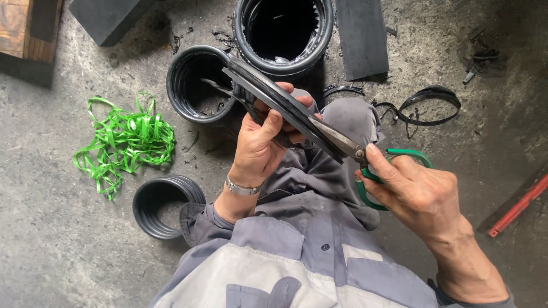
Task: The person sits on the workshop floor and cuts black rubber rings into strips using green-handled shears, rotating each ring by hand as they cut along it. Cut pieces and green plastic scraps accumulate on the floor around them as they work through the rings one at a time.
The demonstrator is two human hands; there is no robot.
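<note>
My left hand (264, 140) grips a curved strip of black rubber (268, 91) that loops up to the left from a cut tyre piece. My right hand (419, 191) holds large scissors with green handles (394, 174); their metal blades (334, 137) lie along the rubber strip, closed over its edge just right of my left thumb. Both hands are held above my knee, which is in grey work clothes.
On the concrete floor: a black tyre ring (283, 35) at top centre, a stack of thin rubber rings (162, 205) lower left, a tangle of green plastic strapping (125, 142), rubber offcuts (428, 105) at right, a red bar (519, 205), a dark block (108, 17).
</note>
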